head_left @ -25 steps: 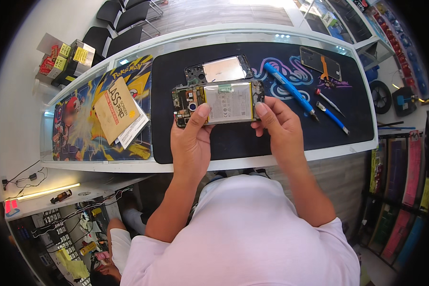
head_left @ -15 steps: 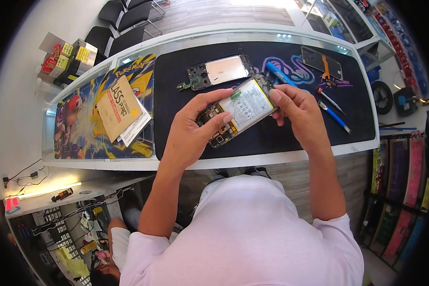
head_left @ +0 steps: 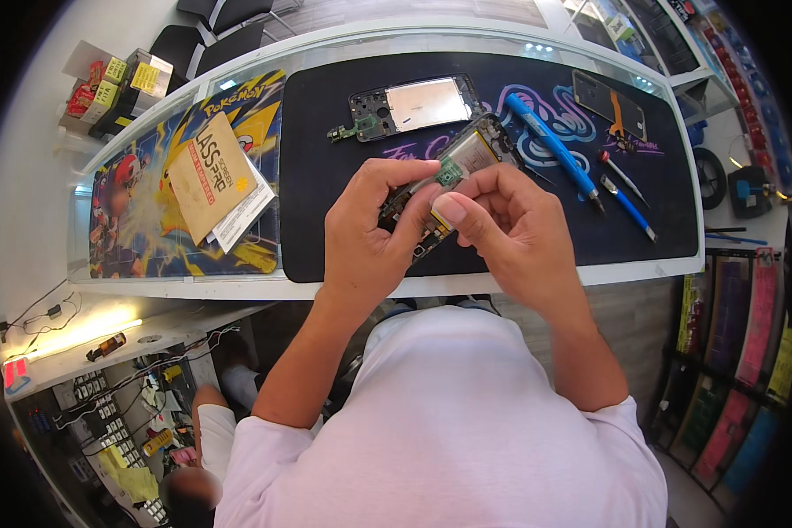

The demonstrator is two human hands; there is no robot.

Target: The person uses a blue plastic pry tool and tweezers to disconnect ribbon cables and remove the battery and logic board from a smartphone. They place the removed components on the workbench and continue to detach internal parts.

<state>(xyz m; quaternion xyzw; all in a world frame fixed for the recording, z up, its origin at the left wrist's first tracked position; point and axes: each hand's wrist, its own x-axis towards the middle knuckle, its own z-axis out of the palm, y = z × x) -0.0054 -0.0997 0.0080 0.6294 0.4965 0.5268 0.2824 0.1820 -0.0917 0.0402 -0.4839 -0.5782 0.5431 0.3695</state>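
Observation:
My left hand (head_left: 363, 224) is closed around an opened phone body (head_left: 495, 134), tilted over the black mat. Its flat silver battery (head_left: 476, 157) and yellow strips show, and part of its circuitry lies under my fingers. A small green circuit board (head_left: 449, 172) sits over the battery, between the fingertips of both hands. My right hand (head_left: 524, 231) is closed, thumb and fingers pinched together at the phone's middle; what they grip is hidden. Behind the hands, a separated phone frame (head_left: 418, 107) with a silver plate lies on the mat, a green board sticking out at its left end.
On the black mat (head_left: 326, 176) lie a thick blue pen-shaped tool (head_left: 550, 141), a blue-handled knife (head_left: 629, 209), a thin screwdriver (head_left: 623, 178) and a phone panel (head_left: 603, 101) with an orange ribbon. Left are a colourful mat (head_left: 136, 224) and a paper envelope (head_left: 209, 180). Another person sits lower left.
My right hand has shifted from the phone's far right end to its middle, beside the left fingertips. The phone is tilted more steeply, and the view has shifted slightly.

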